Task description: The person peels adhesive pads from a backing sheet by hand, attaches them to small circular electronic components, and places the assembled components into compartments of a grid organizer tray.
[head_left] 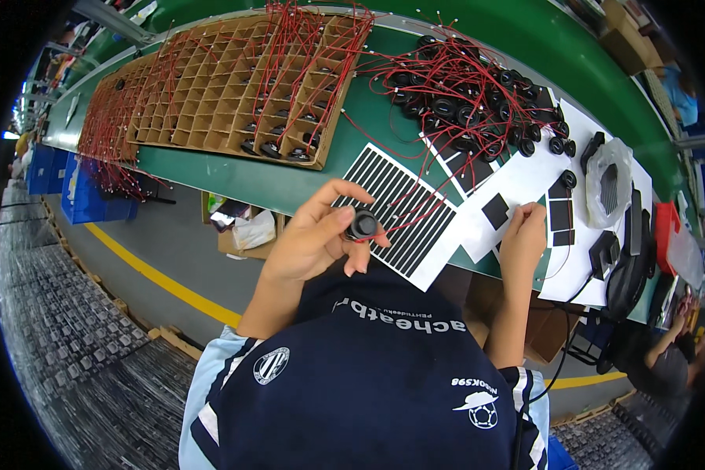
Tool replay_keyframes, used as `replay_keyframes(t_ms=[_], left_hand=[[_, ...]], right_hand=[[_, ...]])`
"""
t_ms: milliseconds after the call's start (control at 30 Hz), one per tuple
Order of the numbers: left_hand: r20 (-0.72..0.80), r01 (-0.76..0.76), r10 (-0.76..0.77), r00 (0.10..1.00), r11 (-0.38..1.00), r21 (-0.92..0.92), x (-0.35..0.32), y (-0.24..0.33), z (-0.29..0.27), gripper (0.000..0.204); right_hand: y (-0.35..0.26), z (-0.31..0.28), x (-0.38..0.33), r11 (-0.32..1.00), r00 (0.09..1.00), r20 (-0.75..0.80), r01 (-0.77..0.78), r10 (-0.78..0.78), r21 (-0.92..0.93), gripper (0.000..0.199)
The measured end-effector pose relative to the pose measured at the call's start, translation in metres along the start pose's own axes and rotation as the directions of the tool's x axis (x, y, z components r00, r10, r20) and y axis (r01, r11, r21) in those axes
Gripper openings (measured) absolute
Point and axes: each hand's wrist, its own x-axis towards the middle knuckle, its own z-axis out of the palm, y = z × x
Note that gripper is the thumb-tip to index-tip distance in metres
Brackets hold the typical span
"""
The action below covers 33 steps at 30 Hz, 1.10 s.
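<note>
Pinched by the left hand (319,236), 1 black speaker (363,225) is being held. Rightward, the curled right hand's (523,235) hold is being hidden.

Near the left end of the green table (270,182), a blue bin (82,202) stands lower than the tabletop. A yellow floor line (157,271) runs along the table's near side, with dark grey stacks (63,309) farther out from it. Below the table's near edge, a white plastic bag (254,232) shows. Beside its right end are a red bin (667,235) and, farther off, a person in dark clothing (667,368). A cardboard box (630,35) sits beyond its far right side.
</note>
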Motion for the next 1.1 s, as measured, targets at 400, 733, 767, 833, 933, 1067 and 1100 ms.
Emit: replay_keyframes(t_ms=[400,733,767,833,933,1067,1100], left_hand=[[0.166,0.045,-0.064,0.984,0.992,0.119,0.001,-0.019,0.025,0.017],[-0.085,-0.103,0.130,0.988,0.958,0.267,0.002,-0.028,0.035,0.018],[-0.085,-0.104,0.131,0.988,0.958,0.268,0.002,-0.028,0.036,0.018],[-0.087,-0.092,0.117,0.989,0.964,0.251,0.002,-0.029,0.036,0.018],[-0.080,-0.089,0.112,0.991,0.966,0.243,0.003,-0.028,0.038,0.018],[-0.074,-0.095,0.116,0.990,0.966,0.241,0.004,-0.030,0.038,0.018],[-0.066,-0.097,0.115,0.991,0.967,0.237,0.005,-0.030,0.038,0.018]], right_hand=[[-0.072,-0.023,-0.012,0.274,0.776,0.513,-0.437,-0.367,0.857,0.003],[-0.091,-0.024,-0.033,0.020,0.720,0.540,-0.592,-0.436,0.806,0.006],[-0.090,-0.024,-0.034,0.020,0.720,0.539,-0.592,-0.436,0.806,0.006],[-0.091,-0.025,-0.034,0.015,0.712,0.569,-0.619,-0.412,0.785,0.006],[-0.091,-0.024,-0.034,0.030,0.727,0.543,-0.587,-0.420,0.809,0.006],[-0.091,-0.023,-0.035,0.011,0.720,0.558,-0.609,-0.412,0.793,0.006],[-0.091,-0.024,-0.035,0.004,0.717,0.564,-0.617,-0.410,0.787,0.006]])
